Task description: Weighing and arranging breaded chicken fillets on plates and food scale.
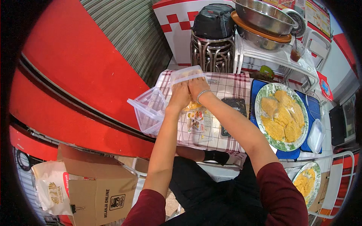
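My left hand and my right hand are side by side, reaching into a transparent plastic container at the far part of the cloth. Its rim and wall partly cover my fingers, so their grip is hidden. A bracelet circles my right wrist. Just below my hands, yellow crumb-coated food shows through a transparent plastic bag with a printed label. The bag lies flat on a checked cloth. Right of it, partly behind my right forearm, lies a black digital scale.
More transparent plastic containers stand at left beside a red panel. A green-rimmed plate at right bears several crumbed pieces. Next to it lies a plastic tray. A cardboard box sits lower left; stacked metal stools stand beyond.
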The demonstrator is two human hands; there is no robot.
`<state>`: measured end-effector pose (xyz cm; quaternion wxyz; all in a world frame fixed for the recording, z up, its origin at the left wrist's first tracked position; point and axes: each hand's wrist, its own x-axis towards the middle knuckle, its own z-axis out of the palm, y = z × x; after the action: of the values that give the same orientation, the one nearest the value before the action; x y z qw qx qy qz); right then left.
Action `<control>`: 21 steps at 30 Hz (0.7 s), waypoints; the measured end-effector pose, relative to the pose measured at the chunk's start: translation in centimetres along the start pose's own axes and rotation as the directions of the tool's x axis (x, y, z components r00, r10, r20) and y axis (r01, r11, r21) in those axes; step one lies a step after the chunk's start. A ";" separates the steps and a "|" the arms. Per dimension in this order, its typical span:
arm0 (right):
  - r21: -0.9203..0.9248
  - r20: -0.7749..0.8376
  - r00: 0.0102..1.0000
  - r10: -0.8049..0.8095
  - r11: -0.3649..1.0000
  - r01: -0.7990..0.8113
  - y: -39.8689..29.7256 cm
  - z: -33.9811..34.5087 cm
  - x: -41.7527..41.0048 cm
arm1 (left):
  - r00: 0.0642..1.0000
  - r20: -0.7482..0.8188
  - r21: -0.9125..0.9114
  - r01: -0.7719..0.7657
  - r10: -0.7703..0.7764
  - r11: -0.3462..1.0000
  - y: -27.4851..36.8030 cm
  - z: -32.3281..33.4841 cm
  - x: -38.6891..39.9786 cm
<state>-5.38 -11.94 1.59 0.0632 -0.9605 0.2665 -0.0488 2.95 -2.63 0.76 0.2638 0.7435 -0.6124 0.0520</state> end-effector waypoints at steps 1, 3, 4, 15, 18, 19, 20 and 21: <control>0.003 0.001 1.000 -0.001 1.000 0.001 -0.2 0.3 0.0 | 1.000 0.000 -0.013 0.014 -0.014 1.000 0.0 0.0 0.0; -0.106 -0.142 0.989 0.036 0.993 -0.051 -0.6 0.4 0.0 | 1.000 0.004 -0.026 0.023 -0.023 0.999 0.1 0.0 -0.1; -0.104 -0.143 0.989 0.041 0.993 -0.057 -0.6 0.2 0.2 | 0.999 -0.031 -0.037 0.006 -0.007 0.999 0.2 0.2 -0.3; 0.051 0.071 0.988 -0.136 0.990 0.133 0.7 -1.3 0.4 | 0.988 0.115 -0.157 0.120 -0.102 0.980 0.4 -1.0 0.5; -0.075 0.014 0.997 -0.079 0.994 0.080 0.4 -1.2 0.3 | 0.991 0.086 -0.100 0.114 -0.105 0.988 0.9 -1.0 0.2; -0.075 0.012 0.997 -0.080 0.994 0.081 0.2 -1.3 0.4 | 0.998 0.025 -0.043 0.064 -0.063 0.997 0.8 -0.8 0.0; -0.075 0.061 0.997 -0.047 0.996 0.052 -0.1 -1.5 0.4 | 0.999 -0.033 0.017 0.016 -0.016 1.000 0.7 -0.6 0.0; -0.075 0.112 0.994 -0.013 0.997 0.022 -0.3 -1.5 0.4 | 0.999 -0.031 0.018 0.015 -0.015 1.000 0.5 -0.6 0.1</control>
<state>-5.07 -12.06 3.16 0.0409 -0.9657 0.2559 0.0143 2.66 -2.49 1.41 0.2667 0.7495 -0.6021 0.0674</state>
